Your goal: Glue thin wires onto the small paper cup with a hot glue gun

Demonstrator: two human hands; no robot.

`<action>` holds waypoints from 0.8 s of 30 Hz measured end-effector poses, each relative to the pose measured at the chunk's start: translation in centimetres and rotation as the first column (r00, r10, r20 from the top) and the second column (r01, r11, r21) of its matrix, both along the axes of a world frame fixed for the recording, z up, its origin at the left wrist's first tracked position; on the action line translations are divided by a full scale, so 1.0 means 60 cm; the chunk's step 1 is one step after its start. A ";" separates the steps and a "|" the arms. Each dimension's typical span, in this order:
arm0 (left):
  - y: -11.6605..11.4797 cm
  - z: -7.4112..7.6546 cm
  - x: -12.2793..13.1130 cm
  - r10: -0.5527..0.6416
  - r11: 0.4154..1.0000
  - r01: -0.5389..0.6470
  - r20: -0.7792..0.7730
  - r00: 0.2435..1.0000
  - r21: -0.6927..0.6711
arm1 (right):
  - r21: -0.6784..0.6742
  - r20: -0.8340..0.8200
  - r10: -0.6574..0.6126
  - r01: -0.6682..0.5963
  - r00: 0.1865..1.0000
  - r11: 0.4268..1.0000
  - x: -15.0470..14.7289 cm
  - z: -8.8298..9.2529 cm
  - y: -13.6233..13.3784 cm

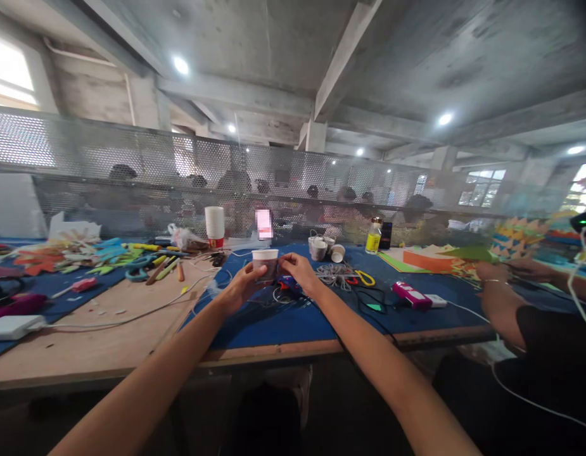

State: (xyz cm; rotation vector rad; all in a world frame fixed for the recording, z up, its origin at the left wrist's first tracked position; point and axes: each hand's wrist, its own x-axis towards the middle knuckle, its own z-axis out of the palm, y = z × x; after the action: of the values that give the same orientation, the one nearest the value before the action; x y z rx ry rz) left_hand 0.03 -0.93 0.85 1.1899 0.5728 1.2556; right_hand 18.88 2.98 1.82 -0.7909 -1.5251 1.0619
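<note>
My left hand (244, 285) and my right hand (297, 270) both grip a small paper cup (265, 261), held upright above the blue mat (293, 320). The left fingers wrap its left side. The right fingers pinch its right side near the rim. Just under the hands lies a blue tool (289, 286) with black cables around it.
A stack of white cups (215, 225), several loose cups (322, 247), a yellow bottle (373, 237), a string bundle (334, 273), a pink device (411, 295) and paper scraps (83, 253) sit on the table. Another person's arm (504, 304) works at the right. A mesh fence (293, 183) stands behind.
</note>
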 end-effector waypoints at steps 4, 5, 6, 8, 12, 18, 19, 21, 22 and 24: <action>-0.004 0.004 0.003 -0.050 0.999 0.050 0.011 0.999 -0.020 | 0.075 0.010 -0.043 0.042 0.999 0.996 -0.001 -0.001 -0.004; -0.004 0.004 0.003 -0.069 0.997 0.070 0.010 0.998 -0.024 | 0.097 0.018 -0.055 0.053 0.998 0.994 -0.002 -0.002 -0.005; -0.004 0.004 0.004 -0.084 0.996 0.084 0.011 0.996 -0.022 | 0.118 0.032 -0.065 0.061 0.997 0.991 -0.003 -0.003 -0.007; -0.002 0.002 0.004 -0.098 0.995 0.098 0.001 0.995 -0.023 | 0.149 0.073 -0.085 0.073 0.994 0.986 -0.005 -0.005 -0.012; 0.001 0.001 0.004 -0.066 0.997 0.065 -0.016 0.998 -0.047 | 0.211 0.157 -0.116 0.082 0.981 0.974 -0.008 -0.008 -0.025; 0.000 0.004 0.004 0.011 0.998 -0.012 -0.014 1.000 -0.067 | 0.357 0.288 -0.331 0.220 0.898 0.908 0.002 -0.018 -0.033; 0.000 0.004 0.004 0.023 0.997 -0.024 -0.011 1.000 -0.067 | 0.375 0.326 -0.371 0.241 0.869 0.895 0.004 -0.020 -0.034; 0.000 0.003 0.002 0.035 0.997 -0.035 -0.012 0.999 -0.064 | 0.423 0.411 -0.454 0.276 0.790 0.863 0.008 -0.022 -0.037; 0.001 0.003 0.001 0.034 0.998 -0.035 -0.015 0.999 -0.060 | 0.453 0.457 -0.495 0.285 0.739 0.844 0.010 -0.024 -0.039; 0.001 0.002 -0.001 0.035 0.998 -0.035 -0.016 0.999 -0.044 | 0.511 0.549 -0.564 0.286 0.617 0.811 0.012 -0.026 -0.044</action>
State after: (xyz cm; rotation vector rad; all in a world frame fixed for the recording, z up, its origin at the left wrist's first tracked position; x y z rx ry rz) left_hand -0.01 -0.89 0.95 1.1573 0.6320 1.2581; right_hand 19.61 0.33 0.27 -1.2802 -1.9192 0.0508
